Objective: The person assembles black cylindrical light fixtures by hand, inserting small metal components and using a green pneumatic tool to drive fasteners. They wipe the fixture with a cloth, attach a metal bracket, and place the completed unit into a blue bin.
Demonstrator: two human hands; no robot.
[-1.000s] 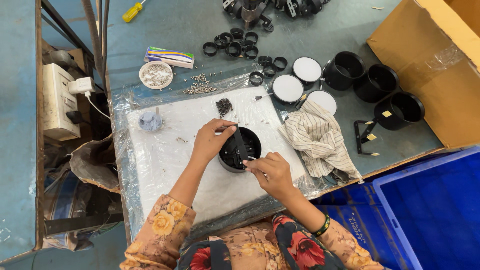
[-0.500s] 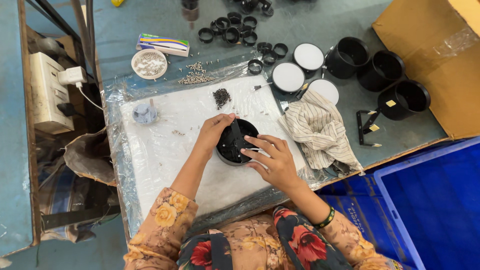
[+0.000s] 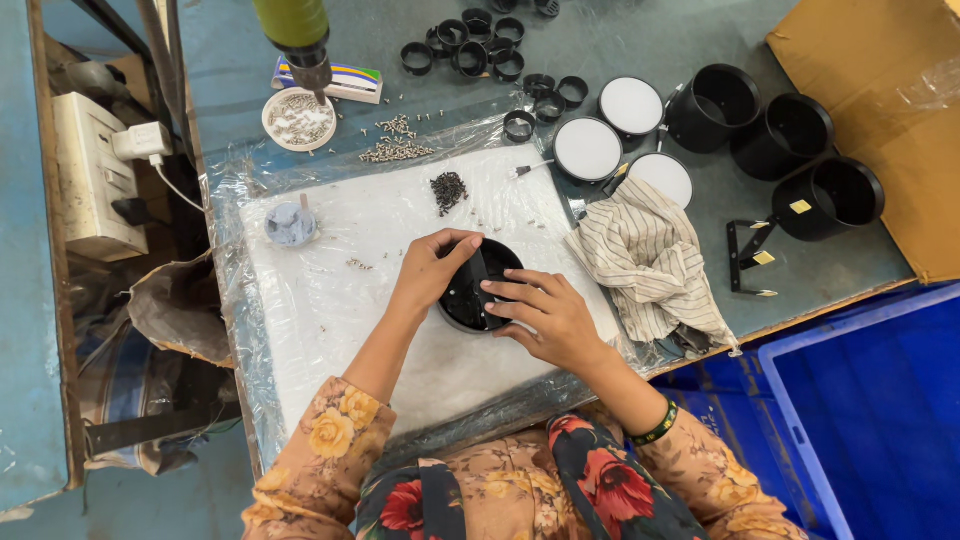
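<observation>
A round black housing (image 3: 472,298) lies open side up on a white foam pad (image 3: 330,300) wrapped in clear plastic. My left hand (image 3: 432,268) grips its left rim, with the thumb over the top edge. My right hand (image 3: 543,315) rests on its right side, fingers reaching into the housing onto a black part inside. A small heap of dark screws (image 3: 448,189) lies on the pad just behind the housing.
A striped cloth (image 3: 650,260) lies right of the pad. Behind it are white round discs (image 3: 587,149), black cups (image 3: 716,104), black rings (image 3: 470,45), a white dish of screws (image 3: 298,118) and a hanging green screwdriver (image 3: 296,35). A cardboard box (image 3: 880,90) and a blue crate (image 3: 880,420) stand at right.
My right hand has moved from the housing's near edge onto its right side, with the fingers now inside. My left hand stays on the left rim. The camera view has shifted downward.
</observation>
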